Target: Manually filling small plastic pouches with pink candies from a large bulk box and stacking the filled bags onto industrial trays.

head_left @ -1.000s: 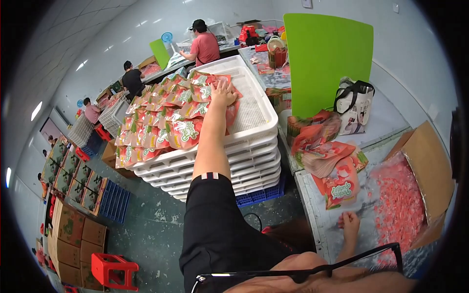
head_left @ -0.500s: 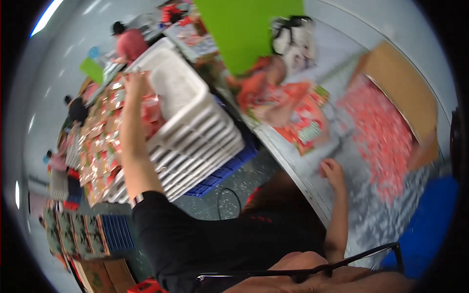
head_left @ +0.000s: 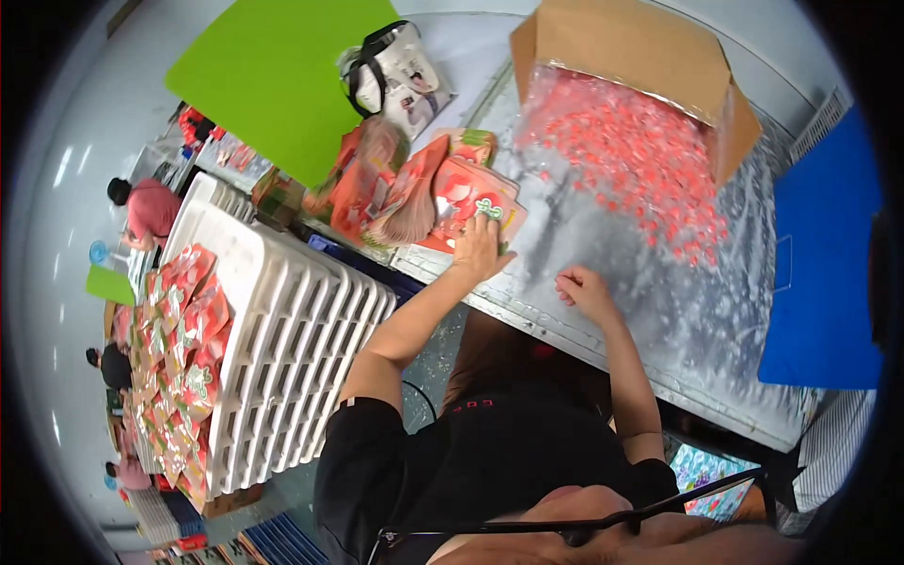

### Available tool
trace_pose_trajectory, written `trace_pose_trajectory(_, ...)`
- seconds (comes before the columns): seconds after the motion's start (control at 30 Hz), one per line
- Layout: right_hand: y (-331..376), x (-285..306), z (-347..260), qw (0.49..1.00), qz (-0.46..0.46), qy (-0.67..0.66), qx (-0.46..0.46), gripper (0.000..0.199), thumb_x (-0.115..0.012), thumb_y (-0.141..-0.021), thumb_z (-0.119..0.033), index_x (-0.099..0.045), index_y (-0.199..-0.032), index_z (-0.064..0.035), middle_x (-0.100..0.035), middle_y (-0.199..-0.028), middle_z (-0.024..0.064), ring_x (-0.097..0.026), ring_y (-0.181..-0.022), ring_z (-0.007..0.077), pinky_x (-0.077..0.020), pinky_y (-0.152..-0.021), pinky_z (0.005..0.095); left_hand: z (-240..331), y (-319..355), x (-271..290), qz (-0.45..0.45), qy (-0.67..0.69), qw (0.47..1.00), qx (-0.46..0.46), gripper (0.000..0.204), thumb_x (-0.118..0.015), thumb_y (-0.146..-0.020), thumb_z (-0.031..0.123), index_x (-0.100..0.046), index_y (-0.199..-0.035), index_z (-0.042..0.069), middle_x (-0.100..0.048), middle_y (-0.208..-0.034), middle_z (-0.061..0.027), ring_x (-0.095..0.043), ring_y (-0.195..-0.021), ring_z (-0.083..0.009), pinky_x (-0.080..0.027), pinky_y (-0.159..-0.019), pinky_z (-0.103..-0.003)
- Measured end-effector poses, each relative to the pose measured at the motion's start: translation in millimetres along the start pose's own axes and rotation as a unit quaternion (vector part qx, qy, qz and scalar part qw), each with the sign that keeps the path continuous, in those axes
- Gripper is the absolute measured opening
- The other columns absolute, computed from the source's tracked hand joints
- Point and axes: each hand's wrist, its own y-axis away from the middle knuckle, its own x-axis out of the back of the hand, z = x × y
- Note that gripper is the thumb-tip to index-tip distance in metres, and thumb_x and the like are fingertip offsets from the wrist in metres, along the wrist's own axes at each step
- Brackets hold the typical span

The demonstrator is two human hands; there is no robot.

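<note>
My left hand (head_left: 480, 249) lies on the top pouch of a fanned stack of red printed pouches (head_left: 461, 196), fingers stretched over its near edge and thumb apart. Beside that stack on the left, more red pouches stand bunched on edge (head_left: 407, 200). My right hand (head_left: 588, 290) hovers over the near part of the metal table (head_left: 603, 240), fingers curled in; whatever they may hold is hidden. Beyond it, small red wrapped pieces (head_left: 631, 141) spill from a tipped cardboard box (head_left: 631, 42) lined with clear plastic.
At my left stand stacked white plastic crates (head_left: 292, 348), with many filled red pouches (head_left: 184, 348) heaped on top. A green board (head_left: 273, 75) and a white bag with black handles (head_left: 395, 80) are at the back. A blue bin (head_left: 824, 254) stands right. Other people work far left.
My left hand has come back from the pouch heap on the crates to the pouch stack on the table. My view has swung right; the right hand stays curled over the table.
</note>
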Motion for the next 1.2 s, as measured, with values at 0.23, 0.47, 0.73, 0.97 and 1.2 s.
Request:
trace_pose_trajectory(0.23, 3.4, 5.6, 10.6, 0.999, 0.045, 0.006, 0.021, 0.018, -0.063, -0.094, -0.019, -0.067, -0.098, -0.0017, -0.067, -0.080, 0.0041, -0.063, -0.067, 0.0106, -0.0527, -0.060, 0.0268, -4.2, -14.5, -36.8, 0.029, 0.017, 0.999, -0.017, 0.047, -0.066, -0.084, 0.046, -0.055, -0.108, 0.006, -0.055, -0.112, -0.0142, -0.054, -0.105, -0.0353, -0.047, -0.084, -0.052)
trace_pose_trajectory(0.47, -1.4, -14.1, 5.9, 0.997, 0.021, 0.036, 0.072, 0.020, -0.063, -0.089, -0.019, -0.068, -0.093, -0.0006, -0.068, -0.075, 0.0066, -0.065, -0.063, 0.0137, -0.0540, -0.059, 0.0313, -27.0, -20.0, -67.9, 0.150, 0.034, 0.987, -0.052, 0.035, -0.067, -0.087, 0.039, -0.055, -0.094, 0.007, -0.061, -0.087, -0.0162, -0.062, -0.080, -0.0374, -0.050, -0.068, -0.049)
trace_pose_trajectory(0.73, -8.5, -24.8, 12.9, 0.992, 0.048, 0.053, 0.103, 0.022, -0.065, -0.085, -0.022, -0.068, -0.089, -0.0010, -0.068, -0.072, 0.0072, -0.068, -0.062, 0.0155, -0.0551, -0.053, 0.0312, -19.4, -18.4, -54.4, 0.072, 0.058, 0.995, -0.048, 0.040, -0.059, -0.093, 0.039, -0.053, -0.107, 0.002, -0.057, -0.103, -0.0218, -0.059, -0.096, -0.0400, -0.049, -0.078, -0.051)
trace_pose_trajectory(0.97, 4.1, -31.6, -0.8, 0.993, 0.028, 0.064, 0.091, 0.020, -0.065, -0.086, -0.022, -0.068, -0.087, -0.0024, -0.068, -0.072, 0.0054, -0.067, -0.062, 0.0135, -0.0524, -0.057, 0.0304, 1.2, -18.6, -55.6, 0.065, -0.076, 0.995, -0.007, 0.040, -0.056, -0.094, 0.041, -0.059, -0.107, 0.003, -0.052, -0.112, -0.0181, -0.057, -0.102, -0.0382, -0.050, -0.077, -0.050)
trace_pose_trajectory(1.2, 8.2, -30.5, -9.0, 0.963, 0.100, 0.169, 0.183, 0.015, -0.065, -0.084, -0.015, -0.066, -0.094, -0.0041, -0.068, -0.094, 0.0076, -0.068, -0.086, 0.0178, -0.0517, -0.073, 0.0335, -8.2, -26.2, -49.5, 0.026, 0.016, 0.997, -0.077, 0.024, -0.052, -0.095, 0.021, -0.063, -0.101, 0.001, -0.059, -0.104, -0.0196, -0.061, -0.093, -0.0377, -0.050, -0.077, -0.049)
